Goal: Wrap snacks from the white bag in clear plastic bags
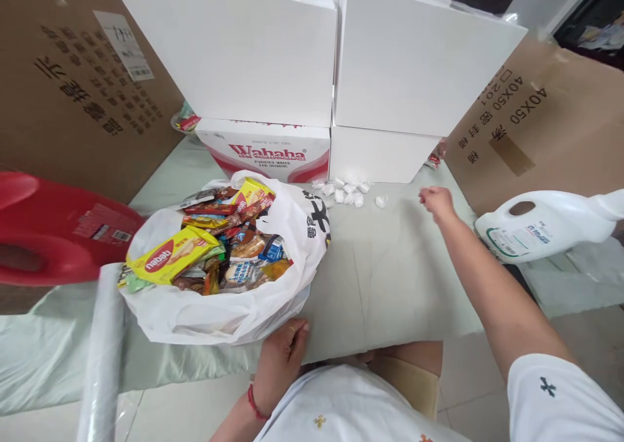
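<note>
Pale-green cloth-covered table (400, 273): overfilled white plastic snack bag (209, 318) sat left, liable to spill if nudged; left hand (285, 348), curled closed, lay just beside; right hand (437, 201), far right, grip not discernible.

red jug (68, 229): cut left | plastic roll (100, 354): cut below | right grip (435, 202): blurred

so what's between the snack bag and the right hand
In the head view, a cluster of small white packets lies near the bag, then one lone packet, then tablecloth up to the right hand.
</note>
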Demonstrator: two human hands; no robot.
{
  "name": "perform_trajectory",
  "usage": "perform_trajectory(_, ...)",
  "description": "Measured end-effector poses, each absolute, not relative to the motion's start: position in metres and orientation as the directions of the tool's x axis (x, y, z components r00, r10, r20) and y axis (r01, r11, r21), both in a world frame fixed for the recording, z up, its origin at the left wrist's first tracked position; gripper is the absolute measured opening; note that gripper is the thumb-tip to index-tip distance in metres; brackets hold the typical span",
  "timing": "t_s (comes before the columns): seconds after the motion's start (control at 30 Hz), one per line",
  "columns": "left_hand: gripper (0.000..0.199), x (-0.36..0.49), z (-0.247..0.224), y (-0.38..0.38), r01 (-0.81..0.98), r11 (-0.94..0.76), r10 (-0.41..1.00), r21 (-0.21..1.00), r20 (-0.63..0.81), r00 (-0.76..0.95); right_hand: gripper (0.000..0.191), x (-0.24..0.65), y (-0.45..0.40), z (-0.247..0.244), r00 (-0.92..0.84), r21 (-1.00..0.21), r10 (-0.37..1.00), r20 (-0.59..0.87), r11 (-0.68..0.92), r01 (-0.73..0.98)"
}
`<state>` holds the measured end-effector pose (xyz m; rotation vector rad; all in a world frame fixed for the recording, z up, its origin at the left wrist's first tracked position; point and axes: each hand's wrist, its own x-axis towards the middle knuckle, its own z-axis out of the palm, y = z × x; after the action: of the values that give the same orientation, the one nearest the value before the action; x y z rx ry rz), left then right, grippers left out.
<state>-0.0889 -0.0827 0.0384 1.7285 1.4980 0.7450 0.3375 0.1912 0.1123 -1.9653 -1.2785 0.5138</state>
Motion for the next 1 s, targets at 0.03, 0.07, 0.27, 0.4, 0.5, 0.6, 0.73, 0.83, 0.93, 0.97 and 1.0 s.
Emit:
perform_trajectory(0.03, 0.033, -0.090, 0.038, -0.081, 0.571, -0.095, 0.985, 0.816, -0.007, 0.173, 0.032, 0.323, 0.187, 0.096, 0.378, -0.742, 0.924, 0.051, -0.219, 0.634)
perform_trajectory(0.07, 0.033, -0.091, 0.037, -0.078, 0.570, -0.122, 0.982, 0.812, 0.015, 0.188, 0.030, 0.308, 0.185, 0.083, 0.327, -0.733, 0.944, 0.039, -0.196, 0.652)
perform_trajectory(0.27, 0.028, -0.098, 0.020, -0.065, 0.614, -0.177, 0.981, 0.769, 0.091, 0.168, 0.014, 0.230, 0.224, 0.070, 0.109, -0.630, 0.989, 0.102, -0.020, 0.777)
perform_trajectory(0.4, 0.026, -0.096, 0.011, -0.066, 0.644, -0.217, 0.975, 0.734, 0.132, 0.178, 0.034, 0.199, 0.269, 0.080, 0.244, -0.513, 0.957, 0.155, -0.133, 0.848)
perform_trajectory(0.5, 0.025, -0.094, 0.009, -0.068, 0.652, -0.232, 0.972, 0.722, 0.149, 0.182, 0.024, 0.187, 0.291, 0.081, 0.285, -0.645, 0.959, 0.005, -0.215, 0.733)
perform_trajectory(0.6, 0.024, -0.095, 0.011, -0.069, 0.646, -0.230, 0.973, 0.727, 0.152, 0.175, 0.009, 0.184, 0.292, 0.086, 0.227, -0.763, 0.974, -0.024, -0.165, 0.625)
perform_trajectory(0.73, 0.027, -0.092, 0.023, -0.072, 0.551, -0.179, 0.983, 0.815, 0.124, 0.136, 0.017, 0.196, 0.245, 0.098, 0.218, -0.866, 0.976, 0.010, -0.101, 0.489)
perform_trajectory(0.83, 0.032, -0.077, 0.038, -0.067, 0.403, -0.054, 0.992, 0.914, 0.001, 0.128, 0.030, 0.205, 0.169, 0.094, 0.157, -0.981, 0.980, -0.124, -0.144, 0.127)
perform_trajectory(0.93, 0.040, -0.048, 0.052, -0.046, 0.141, 0.190, 0.968, 0.972, -0.209, 0.141, 0.043, 0.200, 0.082, 0.075, 0.026, -0.894, 0.937, -0.348, -0.323, -0.310)
perform_trajectory(0.97, 0.044, -0.036, 0.054, -0.036, 0.017, 0.265, 0.951, 0.964, -0.264, 0.162, 0.045, 0.195, 0.056, 0.068, 0.015, -0.856, 0.919, -0.394, -0.361, -0.371)
perform_trajectory(1.0, 0.049, -0.024, 0.055, -0.027, -0.090, 0.327, 0.931, 0.941, -0.305, 0.199, 0.045, 0.190, 0.033, 0.061, 0.017, -0.834, 0.906, -0.424, -0.383, -0.397)
